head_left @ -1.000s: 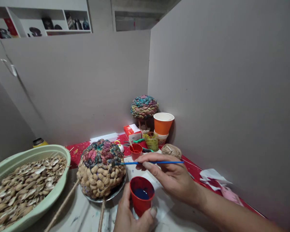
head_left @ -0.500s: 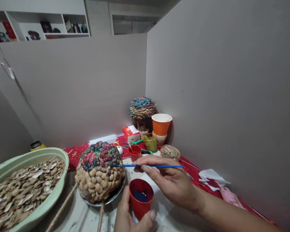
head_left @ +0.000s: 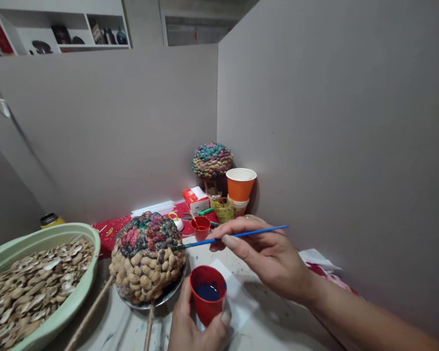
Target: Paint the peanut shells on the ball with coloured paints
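The peanut dome (head_left: 148, 258) shines pink and green above, bare tan below; the left hand (head_left: 189, 325) holds a red cup (head_left: 206, 310), the right hand (head_left: 272, 261) a blue brush (head_left: 195, 243).

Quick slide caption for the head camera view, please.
Right hand holds a blue brush at a partly painted peanut-covered dome; left hand holds a red cup of dark blue liquid.

Your left hand (head_left: 190, 329) is gripping a red cup (head_left: 207, 312) of dark blue liquid (head_left: 208, 292), while your right hand (head_left: 269, 258) is holding a blue brush (head_left: 197, 243), its tip touching the peanut-covered dome (head_left: 146, 275). The dome is resting in a metal dish (head_left: 169, 295) beside a green basket (head_left: 91, 275) of shells (head_left: 36, 292), and behind, a 2nd dome (head_left: 212, 160) is standing near an orange cup (head_left: 240, 189).
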A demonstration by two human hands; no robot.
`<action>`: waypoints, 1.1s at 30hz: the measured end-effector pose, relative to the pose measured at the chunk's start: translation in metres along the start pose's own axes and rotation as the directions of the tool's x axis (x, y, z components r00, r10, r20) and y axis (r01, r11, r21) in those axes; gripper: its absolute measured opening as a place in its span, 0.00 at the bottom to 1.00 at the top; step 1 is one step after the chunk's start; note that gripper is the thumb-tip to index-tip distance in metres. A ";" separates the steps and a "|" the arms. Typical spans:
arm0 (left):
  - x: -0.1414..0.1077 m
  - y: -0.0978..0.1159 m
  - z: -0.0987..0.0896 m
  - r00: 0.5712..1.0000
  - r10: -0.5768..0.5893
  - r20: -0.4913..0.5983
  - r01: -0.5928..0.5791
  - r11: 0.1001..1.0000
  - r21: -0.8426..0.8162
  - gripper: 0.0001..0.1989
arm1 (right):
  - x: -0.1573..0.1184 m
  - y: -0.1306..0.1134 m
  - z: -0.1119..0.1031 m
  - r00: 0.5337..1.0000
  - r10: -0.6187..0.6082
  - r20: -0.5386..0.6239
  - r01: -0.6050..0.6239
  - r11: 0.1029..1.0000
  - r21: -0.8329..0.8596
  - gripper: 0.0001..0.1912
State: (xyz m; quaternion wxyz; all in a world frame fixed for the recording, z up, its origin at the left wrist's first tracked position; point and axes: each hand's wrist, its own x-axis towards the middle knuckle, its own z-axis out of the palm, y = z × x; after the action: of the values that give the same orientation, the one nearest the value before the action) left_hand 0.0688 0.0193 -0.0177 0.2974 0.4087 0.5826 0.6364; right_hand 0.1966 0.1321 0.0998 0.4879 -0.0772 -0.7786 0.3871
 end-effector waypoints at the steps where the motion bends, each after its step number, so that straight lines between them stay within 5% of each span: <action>1: 0.000 0.001 0.000 1.000 -0.004 -0.006 0.005 1.000 0.009 0.28 | 0.002 -0.005 -0.004 1.000 0.016 0.019 -0.016 1.000 -0.010 0.07; 6: 0.000 -0.004 -0.001 0.997 0.003 -0.079 0.002 0.997 0.075 0.31 | 0.010 -0.022 -0.023 0.960 0.044 0.276 0.004 0.985 -0.173 0.06; 10: 0.000 -0.005 -0.001 0.992 0.053 -0.111 -0.040 0.993 0.112 0.29 | 0.012 -0.022 -0.026 0.839 0.142 0.526 0.018 0.958 -0.286 0.07; 14: 0.000 -0.001 -0.001 0.995 0.068 -0.067 -0.062 0.994 0.091 0.28 | 0.010 -0.017 -0.019 0.755 0.198 0.625 0.024 0.945 -0.327 0.07; 18: -0.001 0.004 -0.001 0.995 0.036 -0.096 -0.027 0.995 0.093 0.29 | 0.009 -0.016 -0.018 0.819 0.144 0.556 0.004 0.967 -0.256 0.07; 23: -0.002 0.005 -0.001 0.992 0.043 -0.118 -0.034 0.996 0.078 0.26 | 0.010 -0.014 -0.018 0.935 0.142 0.327 -0.093 0.983 -0.159 0.05; 33: -0.003 -0.012 -0.008 0.987 -0.030 -0.156 0.032 0.999 0.010 0.35 | 0.019 0.008 -0.013 0.906 0.387 0.171 -0.420 0.874 0.246 0.07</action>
State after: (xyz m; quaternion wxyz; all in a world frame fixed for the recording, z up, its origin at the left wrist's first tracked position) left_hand 0.0620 0.0141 -0.0295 0.2581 0.3504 0.6143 0.6582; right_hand 0.1955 0.1538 0.1103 0.3559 -0.1464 -0.7103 0.5894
